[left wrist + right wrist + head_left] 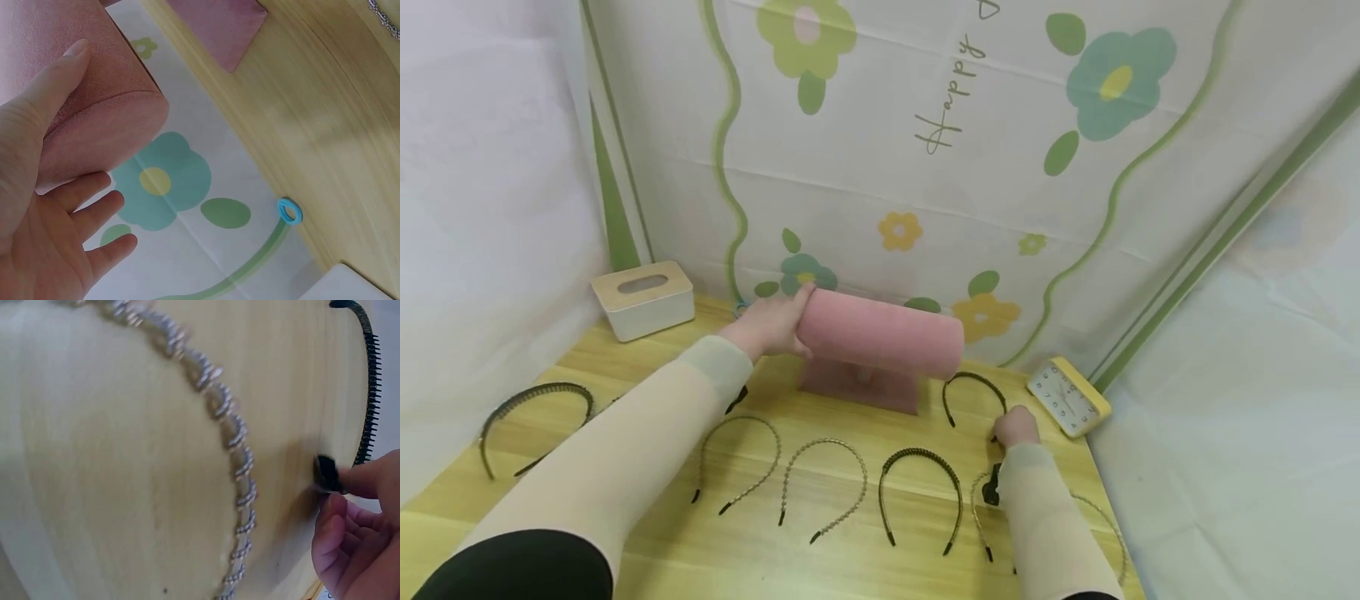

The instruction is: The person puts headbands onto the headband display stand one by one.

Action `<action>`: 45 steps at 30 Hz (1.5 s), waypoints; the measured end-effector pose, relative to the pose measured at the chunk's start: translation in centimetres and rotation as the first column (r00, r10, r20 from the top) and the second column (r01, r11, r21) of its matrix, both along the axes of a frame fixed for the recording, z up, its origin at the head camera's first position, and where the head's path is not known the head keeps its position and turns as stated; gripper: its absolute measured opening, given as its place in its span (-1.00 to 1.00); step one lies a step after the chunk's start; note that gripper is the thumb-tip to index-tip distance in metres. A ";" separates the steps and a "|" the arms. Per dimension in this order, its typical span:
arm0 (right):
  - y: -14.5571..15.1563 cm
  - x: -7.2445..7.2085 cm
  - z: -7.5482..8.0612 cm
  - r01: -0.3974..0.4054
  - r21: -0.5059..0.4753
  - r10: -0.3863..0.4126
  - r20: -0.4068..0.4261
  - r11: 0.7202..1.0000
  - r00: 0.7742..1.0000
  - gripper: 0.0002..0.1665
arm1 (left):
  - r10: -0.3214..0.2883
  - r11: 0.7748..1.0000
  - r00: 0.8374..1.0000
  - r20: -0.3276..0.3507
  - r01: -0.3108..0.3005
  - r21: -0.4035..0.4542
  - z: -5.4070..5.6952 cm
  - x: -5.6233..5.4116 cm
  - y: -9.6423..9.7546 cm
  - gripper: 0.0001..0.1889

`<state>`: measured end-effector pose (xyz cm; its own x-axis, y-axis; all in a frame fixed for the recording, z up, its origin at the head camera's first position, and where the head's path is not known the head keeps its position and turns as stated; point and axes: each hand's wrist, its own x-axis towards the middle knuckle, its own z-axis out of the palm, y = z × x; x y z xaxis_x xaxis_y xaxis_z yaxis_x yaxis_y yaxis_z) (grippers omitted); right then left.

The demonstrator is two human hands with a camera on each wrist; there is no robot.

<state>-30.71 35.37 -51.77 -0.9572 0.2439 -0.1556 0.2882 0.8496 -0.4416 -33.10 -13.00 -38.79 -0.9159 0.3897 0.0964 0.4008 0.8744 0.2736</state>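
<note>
A pink velvety cylinder on a flat base, which looks like a headband stand (880,335), is at the back of the table. My left hand (775,323) holds its left end; in the left wrist view the thumb (62,78) presses the side, with several fingers spread by the end face. A dark headband with a toothed band (370,394) is at the right, in front of the stand. My right hand (1018,426) pinches one black tip of it between thumb and finger. A beaded headband (240,469) lies close to this hand.
On the table lie several other headbands, among them a dark braided one (920,452) and a beaded one (826,442). A tissue box (651,308) stands back left, a yellow clock (1069,397) at right. Behind hangs a flowered curtain (865,167).
</note>
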 end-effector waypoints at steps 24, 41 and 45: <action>-0.2 -1.7 2.9 0.166 -0.581 -0.231 -0.038 0.796 0.972 -0.46 | 0.002 0.999 1.000 0.023 -0.003 0.032 0.1 -0.6 0.0 0.27; -2.4 -2.3 9.3 0.022 -0.567 -0.103 -0.111 0.823 0.988 -0.44 | -0.001 1.000 0.999 0.042 0.000 0.031 0.5 0.1 0.0 0.24; -2.6 -2.3 10.2 0.026 -0.522 -0.135 -0.172 0.853 0.976 -0.34 | -0.006 0.999 0.999 0.039 0.004 0.040 0.5 0.1 0.0 0.24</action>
<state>-32.97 32.80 -41.61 -0.9616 0.2582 -0.0927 0.2073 0.4627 -0.8619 -33.04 -12.98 -38.24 -0.9174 0.3906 0.0764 0.3934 0.8605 0.3237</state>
